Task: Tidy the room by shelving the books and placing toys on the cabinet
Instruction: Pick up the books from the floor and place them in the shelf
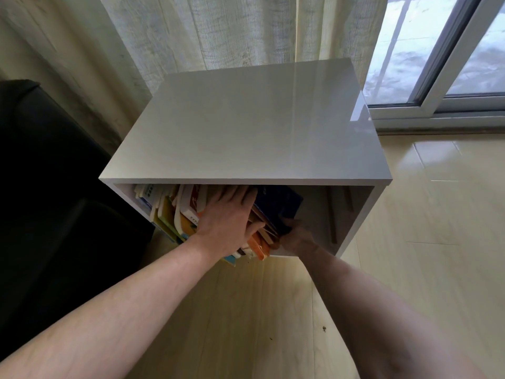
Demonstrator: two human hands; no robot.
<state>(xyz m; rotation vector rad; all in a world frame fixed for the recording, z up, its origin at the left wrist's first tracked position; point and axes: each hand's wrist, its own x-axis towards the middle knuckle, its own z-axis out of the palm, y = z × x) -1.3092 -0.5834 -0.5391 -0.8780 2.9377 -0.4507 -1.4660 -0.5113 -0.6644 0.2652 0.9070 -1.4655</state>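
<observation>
Pale curtains behind white cabinet (pixel 240 127) at frame centre, left hand (pixel 228 222) flat, fingers straight against leaning books (pixel 177 214), right hand (pixel 296 236) gripping dark blue book (pixel 278 203) inside shelf.

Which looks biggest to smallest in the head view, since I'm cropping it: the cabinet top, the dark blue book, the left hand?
1. Cabinet top, by far the largest.
2. Left hand.
3. Dark blue book, partly hidden under the top; it sits farther back, so its rank against the hand is unsure.

Head view looks steeply down, close above cabinet (pixel 240 127).
</observation>
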